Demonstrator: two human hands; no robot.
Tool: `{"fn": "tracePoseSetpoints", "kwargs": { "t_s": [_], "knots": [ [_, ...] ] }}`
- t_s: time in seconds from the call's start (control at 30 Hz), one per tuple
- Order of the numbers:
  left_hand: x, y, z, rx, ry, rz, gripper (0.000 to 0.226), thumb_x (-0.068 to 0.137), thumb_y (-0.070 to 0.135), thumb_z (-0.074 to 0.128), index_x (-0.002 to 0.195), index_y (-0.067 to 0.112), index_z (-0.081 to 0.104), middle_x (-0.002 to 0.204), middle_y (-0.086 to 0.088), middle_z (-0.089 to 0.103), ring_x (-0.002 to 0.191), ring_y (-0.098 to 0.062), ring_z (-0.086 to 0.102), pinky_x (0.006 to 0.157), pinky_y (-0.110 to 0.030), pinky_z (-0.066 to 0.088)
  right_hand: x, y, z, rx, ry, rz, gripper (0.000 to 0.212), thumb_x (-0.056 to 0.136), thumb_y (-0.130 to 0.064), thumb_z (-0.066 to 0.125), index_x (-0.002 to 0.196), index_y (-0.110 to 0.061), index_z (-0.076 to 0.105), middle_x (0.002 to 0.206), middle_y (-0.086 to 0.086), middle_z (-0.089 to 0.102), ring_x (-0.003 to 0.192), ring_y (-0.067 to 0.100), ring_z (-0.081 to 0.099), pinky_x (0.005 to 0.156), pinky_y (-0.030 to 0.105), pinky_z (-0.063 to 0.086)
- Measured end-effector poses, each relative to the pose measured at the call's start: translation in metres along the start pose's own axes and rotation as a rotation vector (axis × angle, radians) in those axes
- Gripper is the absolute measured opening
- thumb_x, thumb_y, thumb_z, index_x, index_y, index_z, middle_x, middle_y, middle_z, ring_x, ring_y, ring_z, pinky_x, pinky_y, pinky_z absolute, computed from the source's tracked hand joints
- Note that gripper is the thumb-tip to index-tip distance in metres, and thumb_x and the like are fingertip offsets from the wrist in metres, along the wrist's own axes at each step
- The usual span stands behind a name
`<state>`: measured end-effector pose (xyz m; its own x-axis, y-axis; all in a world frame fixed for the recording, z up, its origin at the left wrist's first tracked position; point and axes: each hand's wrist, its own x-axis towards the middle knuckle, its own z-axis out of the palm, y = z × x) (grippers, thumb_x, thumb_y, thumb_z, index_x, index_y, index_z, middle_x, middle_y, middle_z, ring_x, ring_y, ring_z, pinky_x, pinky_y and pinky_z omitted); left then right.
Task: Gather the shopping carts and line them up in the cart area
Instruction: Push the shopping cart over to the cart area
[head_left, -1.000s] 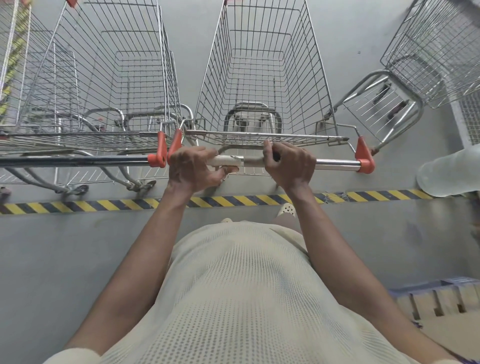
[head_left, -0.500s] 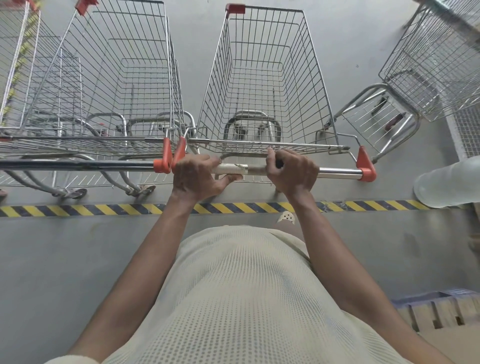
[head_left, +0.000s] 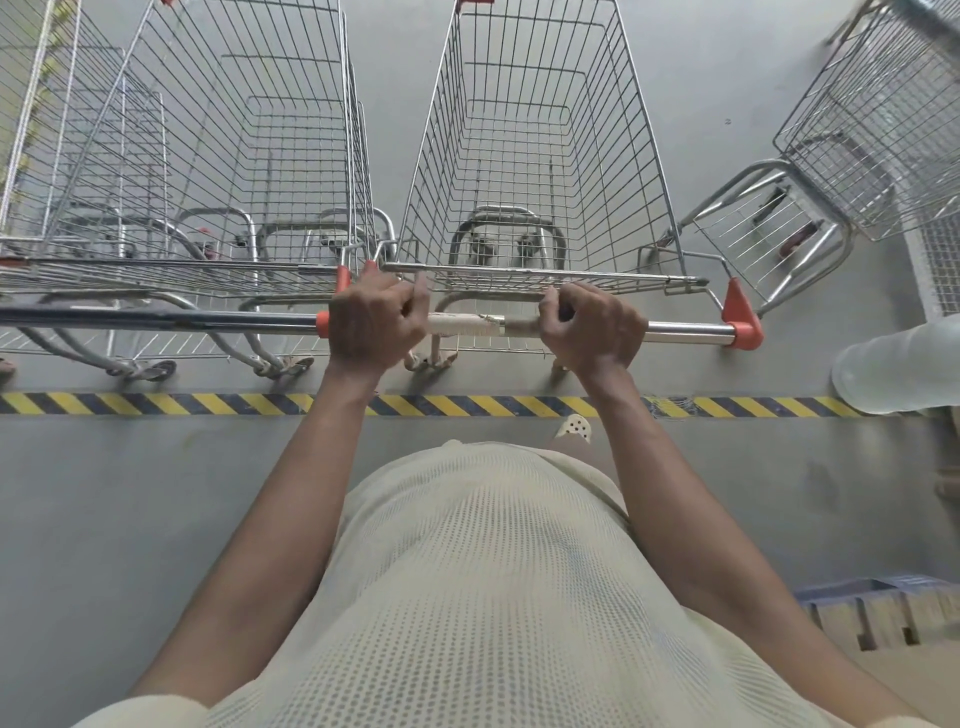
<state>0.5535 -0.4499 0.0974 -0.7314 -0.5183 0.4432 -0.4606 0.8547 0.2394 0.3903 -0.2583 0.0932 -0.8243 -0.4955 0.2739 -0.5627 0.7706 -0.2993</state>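
Clenching the handle (head_left: 467, 325) of the middle cart (head_left: 524, 156), the left hand (head_left: 376, 325) and right hand (head_left: 592, 327) each have a full grip. The middle cart stands on the far side of the striped floor line (head_left: 156, 404), just beside the left cart (head_left: 234, 156). Since half a second ago the left thumb has tucked in and the handle has edged farther away.

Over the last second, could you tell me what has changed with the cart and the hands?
The left hand slid slightly left along the cart handle and tucked its thumb in. Nothing was released: the right hand grips as before, and the cart stays beside the parked carts.
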Motion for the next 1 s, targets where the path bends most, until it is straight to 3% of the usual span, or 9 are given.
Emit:
{"fn": "tracePoseSetpoints", "kwargs": {
  "t_s": [0.07, 0.27, 0.4, 0.57, 0.73, 0.8, 0.87, 0.93, 1.0],
  "knots": [
    [0.002, -0.004, 0.000, 0.054, -0.015, -0.013, 0.045, 0.101, 0.028, 0.054, 0.064, 0.011, 0.073, 0.062, -0.001, 0.066, 0.061, -0.019, 0.059, 0.076, -0.043, 0.049, 0.000, 0.001, 0.001, 0.006, -0.005, 0.003, 0.045, 0.089, -0.039, 0.061, 0.053, -0.018, 0.045, 0.050, -0.007, 0.046, 0.044, 0.018, 0.044, 0.053, 0.022, 0.015],
    [0.001, -0.003, 0.010, 0.108, 0.023, 0.015, 0.035, 0.093, 0.021, 0.056, 0.061, 0.011, 0.066, 0.061, -0.002, 0.062, 0.061, -0.023, 0.054, 0.066, -0.039, 0.048, -0.002, 0.010, 0.003, 0.049, 0.020, -0.016, 0.046, 0.092, -0.039, 0.058, 0.055, -0.015, 0.050, 0.056, -0.004, 0.057, 0.047, 0.022, 0.051, 0.049, 0.025, 0.032],
    [-0.002, -0.003, 0.014, 0.108, 0.078, 0.010, 0.035, 0.093, 0.020, 0.057, 0.060, 0.012, 0.065, 0.060, -0.002, 0.060, 0.061, -0.023, 0.053, 0.076, -0.042, 0.045, -0.001, 0.021, 0.000, 0.051, 0.039, 0.053, 0.048, 0.094, -0.040, 0.057, 0.054, -0.014, 0.054, 0.054, -0.005, 0.056, 0.047, 0.023, 0.051, 0.051, 0.026, 0.032],
    [-0.005, -0.005, 0.014, 0.068, 0.135, 0.029, 0.038, 0.095, 0.018, 0.058, 0.058, 0.012, 0.064, 0.057, -0.001, 0.058, 0.059, -0.020, 0.052, 0.073, -0.042, 0.046, 0.002, 0.049, -0.007, 0.027, 0.094, 0.166, 0.051, 0.098, -0.045, 0.053, 0.056, -0.016, 0.060, 0.057, -0.007, 0.059, 0.055, 0.022, 0.055, 0.071, 0.031, 0.036],
    [-0.003, 0.008, 0.009, 0.040, 0.177, -0.025, 0.033, 0.092, 0.014, 0.063, 0.059, 0.009, 0.067, 0.058, -0.002, 0.061, 0.060, -0.020, 0.054, 0.085, -0.041, 0.050, 0.000, 0.050, -0.004, -0.106, 0.142, 0.246, 0.048, 0.100, -0.047, 0.049, 0.070, -0.020, 0.073, 0.080, -0.007, 0.075, 0.092, 0.021, 0.060, 0.098, 0.046, 0.027],
    [-0.007, 0.026, -0.002, -0.155, 0.261, -0.009, 0.031, 0.086, 0.005, 0.070, 0.055, 0.007, 0.066, 0.056, -0.002, 0.062, 0.056, -0.019, 0.056, 0.107, -0.032, 0.042, 0.000, 0.047, -0.003, -0.107, 0.123, 0.252, 0.048, 0.101, -0.049, 0.047, 0.074, -0.022, 0.076, 0.081, -0.007, 0.075, 0.097, 0.021, 0.059, 0.100, 0.048, 0.026],
    [-0.016, 0.055, -0.021, -0.640, 0.251, -0.030, 0.034, 0.085, -0.002, 0.067, 0.051, 0.003, 0.065, 0.054, -0.005, 0.062, 0.052, -0.024, 0.059, 0.099, -0.034, 0.046, 0.000, 0.047, -0.002, -0.103, 0.130, 0.243, 0.048, 0.102, -0.048, 0.048, 0.074, -0.022, 0.077, 0.081, -0.007, 0.075, 0.097, 0.021, 0.059, 0.099, 0.047, 0.026],
    [-0.027, 0.079, -0.040, -1.249, -0.006, -0.254, 0.033, 0.085, 0.004, 0.058, 0.052, 0.000, 0.064, 0.054, -0.015, 0.061, 0.048, -0.034, 0.058, 0.064, -0.039, 0.051, 0.000, 0.049, -0.002, -0.099, 0.140, 0.245, 0.048, 0.102, -0.048, 0.048, 0.074, -0.021, 0.077, 0.081, -0.007, 0.075, 0.096, 0.021, 0.059, 0.099, 0.046, 0.026],
    [-0.031, 0.078, -0.043, -1.577, -0.454, -0.755, 0.034, 0.082, 0.013, 0.053, 0.050, 0.001, 0.056, 0.058, -0.022, 0.060, 0.051, -0.035, 0.059, 0.054, -0.033, 0.047, 0.001, 0.048, -0.002, -0.082, 0.139, 0.255, 0.047, 0.102, -0.047, 0.048, 0.075, -0.021, 0.077, 0.081, -0.007, 0.075, 0.096, 0.021, 0.059, 0.099, 0.047, 0.026]
  ]
}}
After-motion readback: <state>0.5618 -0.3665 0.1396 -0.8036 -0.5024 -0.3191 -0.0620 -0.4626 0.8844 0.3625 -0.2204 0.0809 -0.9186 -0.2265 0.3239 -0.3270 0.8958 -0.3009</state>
